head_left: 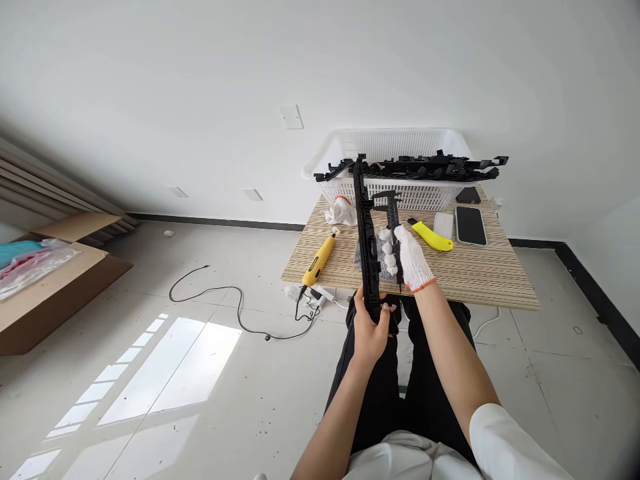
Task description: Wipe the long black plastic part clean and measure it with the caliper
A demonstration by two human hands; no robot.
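strip: we've got the long black strip (367, 247) up on end over the table's (475, 273) near edge, top end reaching toward the basket (400, 193)
left hand: bare left hand (370, 330) wraps the strip's bottom end, fingers closed round it, just off the near edge of the table
right hand: gloved right hand (409, 257) is clamped on the caliper (393, 230), fingers curled over its beam, right beside the strip
caliper jaws: they look set across the strip near its middle, but can't tell if they're actually touching
doing it well: imo we want the caliper square to the strip, not cocked, and the strip held dead steady from below; close the slide gently so the plastic doesn't flex
watch out: the tall strip can wobble at the top, so a firmer low grip helps
nearby on table: yellow driver (319, 261) to the left of the strip, yellow knife (432, 237) and phone (471, 225) to its right, spare glove (341, 211) by the basket
basket: more black strips (425, 168) lie across its rim
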